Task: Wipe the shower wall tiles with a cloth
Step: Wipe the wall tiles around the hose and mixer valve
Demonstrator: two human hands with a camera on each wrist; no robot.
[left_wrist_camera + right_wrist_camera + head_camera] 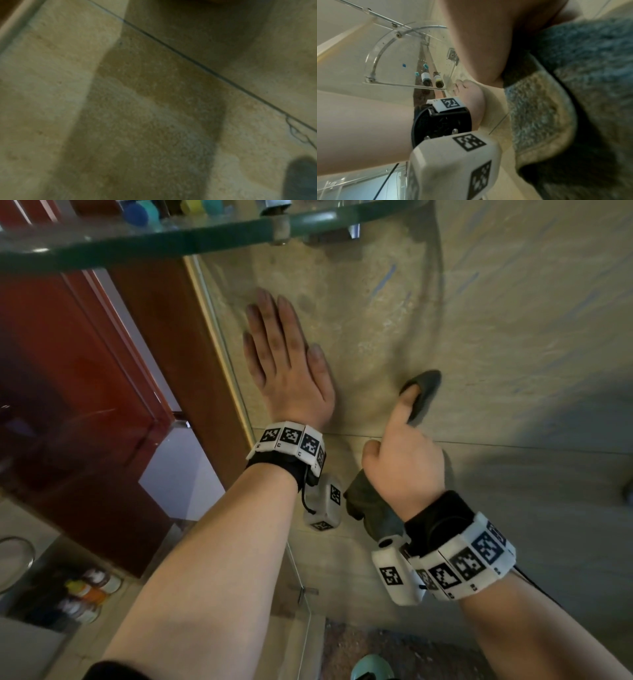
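The beige shower wall tiles (513, 337) fill the view ahead. My left hand (284, 364) lies flat on the wall with its fingers straight and holds nothing. To its right, my right hand (400, 446) holds a dark grey cloth (423, 395) against the tile. The index finger stretches up over the cloth and the thumb is curled. The rest of the cloth hangs below the palm. In the right wrist view the fuzzy blue-grey cloth (582, 67) sits bunched under the palm. In the left wrist view only blurred tile (137, 121) and a corner of the cloth (302, 178) show.
A curved glass shelf (171, 237) with small bottles juts out just above both hands. The edge of the glass shower panel (222, 344) runs down left of my left hand, with a red-brown wooden door (85, 371) behind it. Bottles (89, 590) stand low on the left.
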